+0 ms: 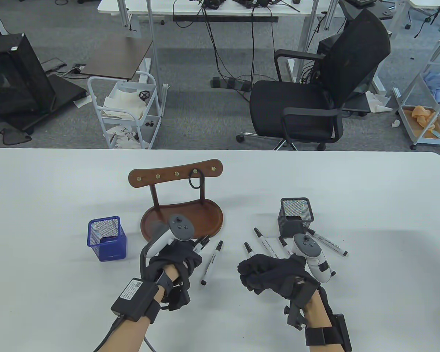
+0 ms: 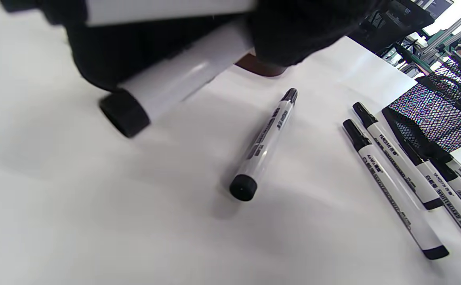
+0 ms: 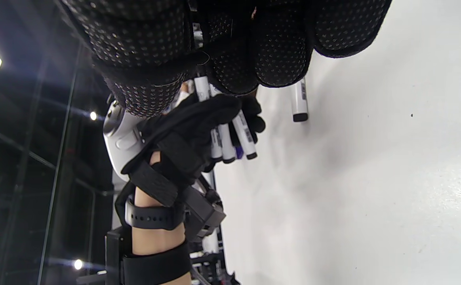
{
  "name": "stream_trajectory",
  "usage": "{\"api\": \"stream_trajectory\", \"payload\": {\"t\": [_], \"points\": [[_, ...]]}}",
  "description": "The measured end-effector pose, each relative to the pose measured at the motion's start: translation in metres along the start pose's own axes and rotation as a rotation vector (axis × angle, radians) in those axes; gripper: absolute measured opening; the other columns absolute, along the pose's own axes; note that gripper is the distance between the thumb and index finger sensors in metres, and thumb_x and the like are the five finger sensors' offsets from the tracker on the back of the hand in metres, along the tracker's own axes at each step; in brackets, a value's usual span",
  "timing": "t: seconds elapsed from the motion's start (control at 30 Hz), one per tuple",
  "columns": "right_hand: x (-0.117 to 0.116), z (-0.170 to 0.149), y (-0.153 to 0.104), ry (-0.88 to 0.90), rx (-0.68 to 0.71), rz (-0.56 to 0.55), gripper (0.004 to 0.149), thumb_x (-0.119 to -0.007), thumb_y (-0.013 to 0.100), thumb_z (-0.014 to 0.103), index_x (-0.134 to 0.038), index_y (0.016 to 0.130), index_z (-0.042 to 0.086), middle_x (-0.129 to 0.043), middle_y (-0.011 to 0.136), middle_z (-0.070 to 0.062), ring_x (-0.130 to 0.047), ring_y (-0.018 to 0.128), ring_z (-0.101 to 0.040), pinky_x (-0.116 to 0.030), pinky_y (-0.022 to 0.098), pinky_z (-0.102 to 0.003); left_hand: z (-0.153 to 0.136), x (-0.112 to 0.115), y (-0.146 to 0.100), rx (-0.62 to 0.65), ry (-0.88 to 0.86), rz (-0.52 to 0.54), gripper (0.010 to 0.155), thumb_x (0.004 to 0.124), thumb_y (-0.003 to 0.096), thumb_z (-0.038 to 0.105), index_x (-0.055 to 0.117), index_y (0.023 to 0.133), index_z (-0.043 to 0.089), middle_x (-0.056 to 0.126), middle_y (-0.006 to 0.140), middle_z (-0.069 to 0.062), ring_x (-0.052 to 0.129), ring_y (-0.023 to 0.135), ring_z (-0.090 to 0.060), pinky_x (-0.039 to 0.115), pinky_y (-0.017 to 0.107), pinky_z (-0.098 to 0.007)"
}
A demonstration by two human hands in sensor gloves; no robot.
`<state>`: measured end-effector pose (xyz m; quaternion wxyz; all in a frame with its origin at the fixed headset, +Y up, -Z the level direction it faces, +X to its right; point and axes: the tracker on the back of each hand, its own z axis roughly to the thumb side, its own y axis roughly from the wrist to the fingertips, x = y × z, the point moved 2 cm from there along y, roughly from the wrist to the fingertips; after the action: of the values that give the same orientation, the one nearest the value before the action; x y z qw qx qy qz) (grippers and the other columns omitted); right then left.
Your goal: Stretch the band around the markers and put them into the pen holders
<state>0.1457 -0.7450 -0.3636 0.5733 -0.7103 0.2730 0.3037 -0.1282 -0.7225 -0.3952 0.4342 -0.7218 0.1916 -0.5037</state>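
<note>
Gripping a bundle of markers (image 1: 201,245) in my left hand (image 1: 176,262), three ends counted in the right wrist view. My right hand (image 1: 267,273) is clenched, contents not discernible. One loose marker (image 1: 212,262) lies between my hands; four more lie beside the black pen holder (image 1: 295,214). The blue pen holder (image 1: 107,238) stands left on the counter (image 1: 58,183). One band (image 1: 194,181) hangs on the wooden rack (image 1: 176,176), table view only.

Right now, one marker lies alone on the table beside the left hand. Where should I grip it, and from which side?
Pinch the single marker at mid-barrel from above. It lies flat, apart from the others, so both long sides are free. The right hand looks the freer one.
</note>
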Motion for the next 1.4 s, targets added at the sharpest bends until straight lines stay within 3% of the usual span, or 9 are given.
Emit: {"api": "stream_trajectory", "payload": {"t": [0.47,0.67,0.93,1.4], "points": [[0.001,0.000,-0.001,0.000,0.004,-0.003,0.048,-0.095,0.048,0.030,-0.079,0.094,0.025,-0.091,0.090,-0.012,-0.085,0.078,-0.040,-0.070,0.060,-0.058,0.020,0.003,0.011,0.008,-0.004,-0.003,0.046,0.078,0.0596,0.031,0.059,0.096,0.010,0.091,0.083,-0.012,0.104,0.065,-0.030,0.092,0.050,-0.050],[0.002,0.001,-0.002,0.002,0.009,-0.007,0.048,-0.095,0.049,0.030,-0.079,0.094,0.025,-0.091,0.090,-0.012,-0.085,0.078,-0.040,-0.070,0.060,-0.058,0.026,0.012,0.023,0.004,-0.023,-0.026,0.062,0.081,0.0595,0.030,0.044,0.104,0.008,0.083,0.087,-0.009,0.098,0.067,-0.026,0.088,0.053,-0.050],[0.003,0.001,-0.003,0.003,0.012,-0.014,0.048,-0.095,0.048,0.030,-0.079,0.094,0.025,-0.091,0.090,-0.012,-0.085,0.078,-0.040,-0.070,0.060,-0.058,0.032,0.028,0.037,-0.064,0.088,-0.009,0.063,0.082,0.0570,0.032,0.050,0.105,0.006,0.082,0.090,-0.013,0.096,0.069,-0.028,0.086,0.053,-0.052],[0.005,0.001,-0.005,-0.005,0.000,-0.033,0.048,-0.095,0.048,0.030,-0.079,0.094,0.025,-0.091,0.090,-0.012,-0.085,0.078,-0.040,-0.070,0.060,-0.059,0.036,0.039,0.044,-0.102,0.139,0.051,0.062,0.084,0.0557,0.035,0.061,0.103,0.003,0.080,0.086,-0.015,0.093,0.065,-0.028,0.085,0.051,-0.051]]}}
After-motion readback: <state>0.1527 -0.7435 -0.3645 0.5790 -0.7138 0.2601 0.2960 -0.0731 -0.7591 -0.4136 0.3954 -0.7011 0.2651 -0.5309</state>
